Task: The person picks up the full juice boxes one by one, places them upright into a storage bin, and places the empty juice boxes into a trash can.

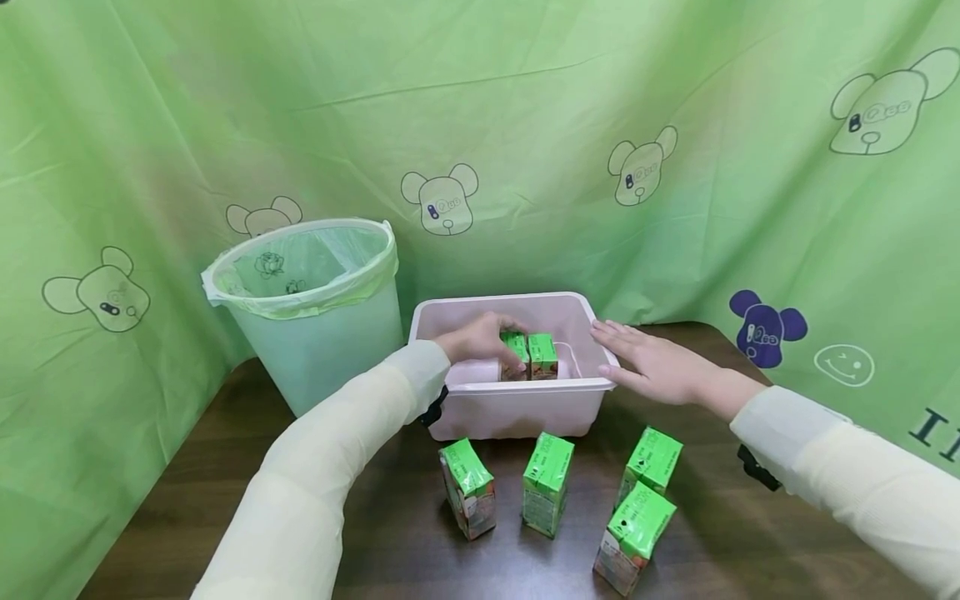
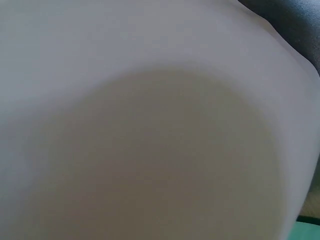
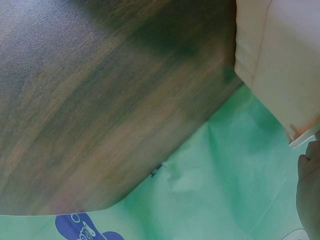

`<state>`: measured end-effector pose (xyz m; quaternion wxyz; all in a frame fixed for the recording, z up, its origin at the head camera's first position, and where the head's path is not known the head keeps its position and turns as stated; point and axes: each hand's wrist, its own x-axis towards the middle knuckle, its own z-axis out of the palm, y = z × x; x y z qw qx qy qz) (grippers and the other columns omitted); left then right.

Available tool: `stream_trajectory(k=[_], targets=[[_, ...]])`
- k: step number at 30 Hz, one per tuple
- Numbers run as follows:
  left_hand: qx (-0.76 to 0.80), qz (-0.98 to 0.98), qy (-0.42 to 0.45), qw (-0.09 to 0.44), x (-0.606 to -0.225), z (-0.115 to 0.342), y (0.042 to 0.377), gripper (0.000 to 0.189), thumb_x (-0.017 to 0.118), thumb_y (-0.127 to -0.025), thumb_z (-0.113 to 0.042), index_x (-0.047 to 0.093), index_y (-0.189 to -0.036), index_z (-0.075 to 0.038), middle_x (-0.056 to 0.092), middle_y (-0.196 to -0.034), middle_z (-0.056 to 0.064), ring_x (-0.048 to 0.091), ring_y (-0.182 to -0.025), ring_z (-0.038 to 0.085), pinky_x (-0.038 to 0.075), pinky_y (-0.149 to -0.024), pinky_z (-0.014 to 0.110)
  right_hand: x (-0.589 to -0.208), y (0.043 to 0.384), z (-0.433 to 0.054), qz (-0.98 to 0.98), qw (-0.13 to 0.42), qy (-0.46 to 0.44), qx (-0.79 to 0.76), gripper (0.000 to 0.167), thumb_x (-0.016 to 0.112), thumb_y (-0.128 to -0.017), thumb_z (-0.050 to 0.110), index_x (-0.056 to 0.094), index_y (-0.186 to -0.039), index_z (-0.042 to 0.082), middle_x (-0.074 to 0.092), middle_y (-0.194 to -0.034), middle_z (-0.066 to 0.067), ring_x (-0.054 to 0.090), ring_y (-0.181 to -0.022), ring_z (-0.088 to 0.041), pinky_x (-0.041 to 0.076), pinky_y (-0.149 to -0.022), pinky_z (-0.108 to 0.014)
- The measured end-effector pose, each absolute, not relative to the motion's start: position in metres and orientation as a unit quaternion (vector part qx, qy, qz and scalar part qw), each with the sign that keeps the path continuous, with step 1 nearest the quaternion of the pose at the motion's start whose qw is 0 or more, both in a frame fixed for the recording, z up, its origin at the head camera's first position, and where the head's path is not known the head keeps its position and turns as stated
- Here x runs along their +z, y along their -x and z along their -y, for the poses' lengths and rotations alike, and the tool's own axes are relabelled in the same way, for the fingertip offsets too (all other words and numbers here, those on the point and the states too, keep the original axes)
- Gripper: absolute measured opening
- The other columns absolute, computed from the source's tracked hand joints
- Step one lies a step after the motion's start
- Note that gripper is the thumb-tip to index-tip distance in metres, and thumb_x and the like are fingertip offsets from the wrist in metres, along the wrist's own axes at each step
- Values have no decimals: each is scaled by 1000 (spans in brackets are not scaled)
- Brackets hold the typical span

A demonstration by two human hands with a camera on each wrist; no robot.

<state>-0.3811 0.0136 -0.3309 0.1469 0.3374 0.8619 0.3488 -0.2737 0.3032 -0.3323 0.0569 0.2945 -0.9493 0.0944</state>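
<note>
My left hand [image 1: 483,338] reaches into a pale pink plastic bin [image 1: 517,414] and grips a green-topped drink carton [image 1: 515,343] between thumb and fingers. A second drink carton [image 1: 543,357] stands upright right beside it. On the bin's right rim lies my right hand [image 1: 663,364], its fingers straight. In the right wrist view, part of that hand [image 3: 309,187] shows at the bin's corner. Pale, blurred fabric [image 2: 160,40] fills most of the left wrist view, hiding the left hand there.
Several more cartons stand on the dark wooden table [image 1: 720,517] before the bin: one at left [image 1: 468,489], one in the middle [image 1: 547,483], two close together at right [image 1: 636,533]. A lined green wastebasket [image 1: 330,350] stands left; a green curtain [image 1: 525,100] hangs behind.
</note>
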Motion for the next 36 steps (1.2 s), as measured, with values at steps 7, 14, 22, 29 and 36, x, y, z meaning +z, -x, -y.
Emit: stream_trajectory(k=[7,14,22,29,36], targets=[[339,-866,-334,156,-332,-14,382,66,86,-72,-9,59,-132,-5,60,-131,7,55,-107,13,46,-90,21,-333,274,-302,948,58,-298,94,65,46,-102,42,31,-150,1,26,-157,-16,19,-144,-37,22,-113,-56],[326,-868,-338,159,-330,-14,381,69,85,-74,-8,55,-136,-5,55,-138,8,51,-121,17,42,-100,24,-333,274,-302,948,60,-297,94,66,46,-102,43,31,-150,1,27,-157,-16,20,-143,-37,23,-112,-56],[335,-862,-341,169,-324,-14,379,72,81,-78,-6,48,-141,-2,50,-143,8,42,-133,23,38,-107,29,-331,273,-302,948,62,-298,96,66,46,-102,43,32,-150,0,27,-156,-17,20,-143,-37,23,-112,-56],[349,-855,-346,166,-317,-8,378,72,79,-81,-7,45,-144,-4,47,-146,6,40,-135,22,36,-109,31,-332,274,-303,949,64,-295,97,67,47,-101,45,32,-150,0,27,-156,-17,21,-143,-38,24,-111,-57],[368,-845,-357,151,-301,6,370,69,77,-83,-8,45,-144,-2,46,-147,9,40,-135,22,34,-111,36,-331,275,-303,950,57,-292,95,68,46,-101,45,31,-150,0,26,-156,-17,20,-143,-37,24,-112,-57]])
